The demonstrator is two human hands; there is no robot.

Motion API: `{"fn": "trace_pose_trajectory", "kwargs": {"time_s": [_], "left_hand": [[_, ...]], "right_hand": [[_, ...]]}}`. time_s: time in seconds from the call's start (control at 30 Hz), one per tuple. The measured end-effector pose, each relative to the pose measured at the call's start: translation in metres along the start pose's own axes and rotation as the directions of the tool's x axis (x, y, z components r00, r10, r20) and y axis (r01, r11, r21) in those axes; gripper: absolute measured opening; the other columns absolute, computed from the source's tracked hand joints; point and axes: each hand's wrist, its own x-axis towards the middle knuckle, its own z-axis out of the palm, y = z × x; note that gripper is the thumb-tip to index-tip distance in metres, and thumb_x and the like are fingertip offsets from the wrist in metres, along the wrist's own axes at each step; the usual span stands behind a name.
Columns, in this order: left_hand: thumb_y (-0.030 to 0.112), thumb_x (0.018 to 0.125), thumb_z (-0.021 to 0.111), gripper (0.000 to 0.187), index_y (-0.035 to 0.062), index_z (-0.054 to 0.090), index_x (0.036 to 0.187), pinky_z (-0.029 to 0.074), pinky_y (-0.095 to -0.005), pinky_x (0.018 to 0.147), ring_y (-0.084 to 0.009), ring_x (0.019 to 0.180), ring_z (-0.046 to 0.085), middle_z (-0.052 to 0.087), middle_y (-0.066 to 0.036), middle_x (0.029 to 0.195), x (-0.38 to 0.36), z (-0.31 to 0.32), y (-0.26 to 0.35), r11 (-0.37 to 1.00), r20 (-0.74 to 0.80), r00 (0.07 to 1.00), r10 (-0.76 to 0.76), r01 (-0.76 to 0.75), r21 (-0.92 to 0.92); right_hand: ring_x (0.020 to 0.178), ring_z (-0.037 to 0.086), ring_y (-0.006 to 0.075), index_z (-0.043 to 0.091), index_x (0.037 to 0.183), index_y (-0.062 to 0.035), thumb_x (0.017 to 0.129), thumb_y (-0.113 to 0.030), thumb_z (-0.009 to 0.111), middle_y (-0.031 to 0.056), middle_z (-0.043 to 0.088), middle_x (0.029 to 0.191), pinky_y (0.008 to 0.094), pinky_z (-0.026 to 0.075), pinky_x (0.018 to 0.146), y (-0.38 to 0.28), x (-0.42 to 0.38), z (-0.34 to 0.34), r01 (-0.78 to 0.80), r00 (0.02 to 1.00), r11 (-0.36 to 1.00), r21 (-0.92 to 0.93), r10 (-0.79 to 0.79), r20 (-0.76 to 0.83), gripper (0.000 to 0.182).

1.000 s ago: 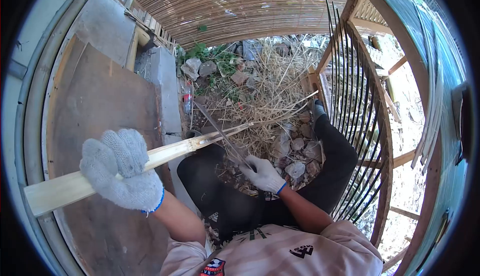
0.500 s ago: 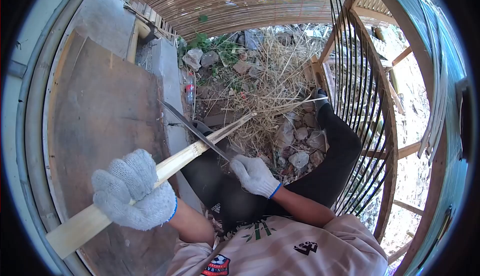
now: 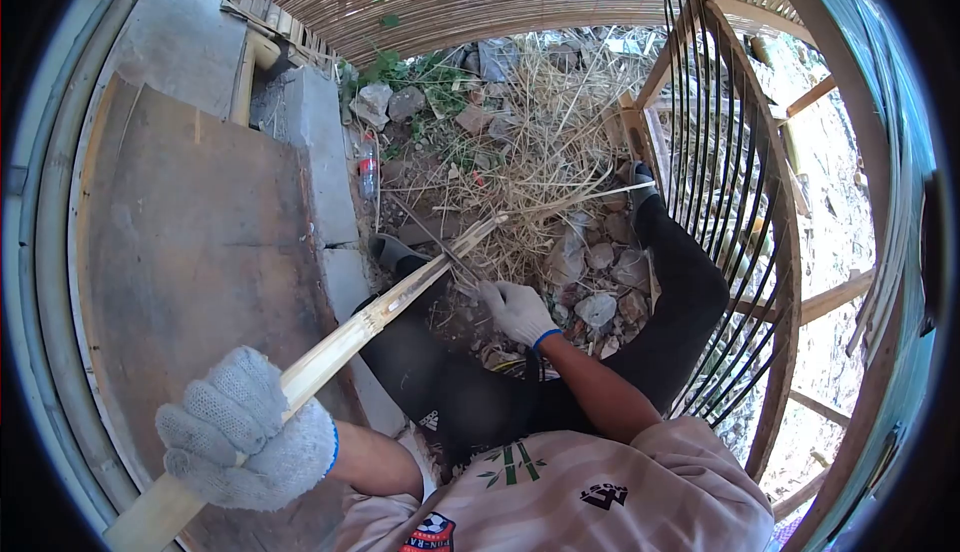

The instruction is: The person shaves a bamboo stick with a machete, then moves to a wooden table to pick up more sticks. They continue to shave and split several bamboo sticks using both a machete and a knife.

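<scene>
A long pale bamboo strip (image 3: 345,340) runs diagonally from the lower left toward the straw on the ground. Around its lower part my gloved left hand (image 3: 250,432) is closed. My gloved right hand (image 3: 515,312) is closed on the near end of a long knife (image 3: 437,238), its handle mostly hidden by the fingers. The blade crosses the strip close to its far end, pointing up and left. Rough, split wood shows on the strip between the blade and my left hand.
A brown board (image 3: 200,252) lies at the left beside grey concrete blocks (image 3: 322,162). Straw (image 3: 545,142), stones (image 3: 597,309) and a plastic bottle (image 3: 369,174) are on the ground ahead. At the right stands a wooden frame (image 3: 785,322) with dark rods.
My right hand and the knife have moved forward along the strip, toward its far end. My left hand has shifted a little down and left with the strip. The view has shifted slightly.
</scene>
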Motion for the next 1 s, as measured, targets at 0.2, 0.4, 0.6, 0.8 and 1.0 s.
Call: {"fn": "trace_pose_trajectory", "kwargs": {"time_s": [0.2, 0.4, 0.6, 0.8, 1.0], "left_hand": [[0.041, 0.101, 0.066, 0.047, -0.0013, 0.067, 0.121, 0.057, -0.0433, 0.076, -0.0211, 0.079, 0.067, 0.072, -0.011, 0.103, -0.011, -0.024, -0.016, 0.302, -0.072, 0.787, 0.613, -0.149, 0.942], [0.044, 0.091, 0.082, 0.067, -0.0052, 0.061, 0.131, 0.061, -0.0472, 0.092, -0.0274, 0.104, 0.074, 0.072, -0.016, 0.123, 0.005, -0.026, -0.015, 0.360, -0.016, 0.761, 0.648, -0.289, 0.887], [0.042, 0.103, 0.057, 0.040, 0.0024, 0.059, 0.095, 0.052, -0.0346, 0.068, -0.0176, 0.072, 0.059, 0.062, -0.006, 0.082, 0.039, -0.008, -0.006, 0.996, 0.083, 0.997, -0.009, 0.002, 0.086], [0.034, 0.104, 0.053, 0.034, 0.0156, 0.042, 0.078, 0.032, -0.0295, 0.055, -0.0105, 0.054, 0.035, 0.038, 0.001, 0.063, 0.057, 0.018, -0.019, 0.994, 0.056, 0.996, -0.074, 0.069, 0.090], [0.038, 0.105, 0.053, 0.036, 0.0164, 0.042, 0.078, 0.027, -0.0273, 0.048, -0.0107, 0.050, 0.032, 0.037, 0.002, 0.063, 0.051, 0.039, -0.030, 0.947, -0.312, 0.925, 0.215, -0.120, 0.298]], "right_hand": [[0.107, 0.069, 0.0481, 0.076, 0.113, -0.0043, 0.106, -0.064, 0.041, 0.0303, 0.073, 0.106, 0.0535, 0.053, 0.095, 0.047, 0.036, 0.009, -0.169, 0.984, 0.981, -0.096, 0.162, -0.081, 0.069], [0.109, 0.068, 0.0493, 0.075, 0.112, 0.0003, 0.105, -0.067, 0.039, 0.0310, 0.073, 0.109, 0.0522, 0.051, 0.098, 0.088, 0.070, 0.001, -0.232, 0.972, 0.963, -0.135, 0.227, -0.057, 0.077], [0.116, 0.066, 0.0475, 0.076, 0.116, -0.0012, 0.105, -0.067, 0.037, 0.0303, 0.072, 0.115, 0.0512, 0.050, 0.103, 0.109, 0.102, -0.008, -0.341, 0.940, 0.925, -0.166, 0.332, -0.083, 0.077], [0.116, 0.067, 0.0460, 0.077, 0.114, -0.0033, 0.105, -0.070, 0.034, 0.0278, 0.073, 0.115, 0.0509, 0.050, 0.104, 0.155, 0.138, -0.003, -0.409, 0.913, 0.892, -0.194, 0.400, -0.083, 0.080], [0.121, 0.067, 0.0439, 0.075, 0.112, 0.0053, 0.104, -0.073, 0.028, 0.0331, 0.071, 0.121, 0.0482, 0.049, 0.106, 0.157, 0.149, -0.040, -0.481, 0.869, 0.874, 0.065, 0.467, 0.163, 0.091]]}}
